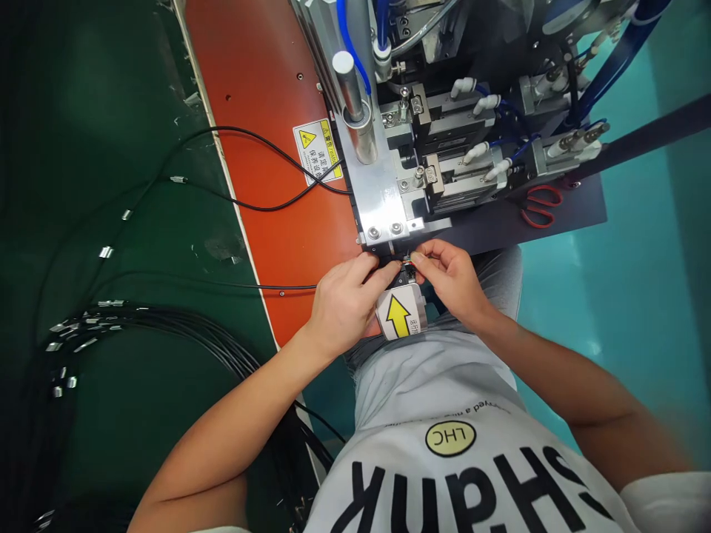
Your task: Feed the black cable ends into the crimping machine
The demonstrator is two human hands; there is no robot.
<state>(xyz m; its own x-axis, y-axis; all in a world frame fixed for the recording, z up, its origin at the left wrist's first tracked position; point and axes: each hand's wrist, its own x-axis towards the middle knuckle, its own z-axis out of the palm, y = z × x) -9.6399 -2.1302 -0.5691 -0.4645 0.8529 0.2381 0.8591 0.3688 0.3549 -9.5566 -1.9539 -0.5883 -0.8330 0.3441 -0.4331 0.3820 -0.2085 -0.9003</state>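
Both hands meet at the front lip of a metal machine [389,185]. My left hand [347,300] has its fingers curled and pinched on a thin black cable [289,286] that runs in from the left, right at the machine's slot. My right hand [452,277] pinches small red and dark wire ends [409,263] at the same slot. Just below the fingers sits a white block with a yellow arrow label [401,314].
An orange mat [266,111] lies under the machine, with a yellow warning sticker [318,150]. A bundle of black cables with metal ends [111,333] lies on the green surface at left. Red-handled scissors [541,206] rest on the machine base at right.
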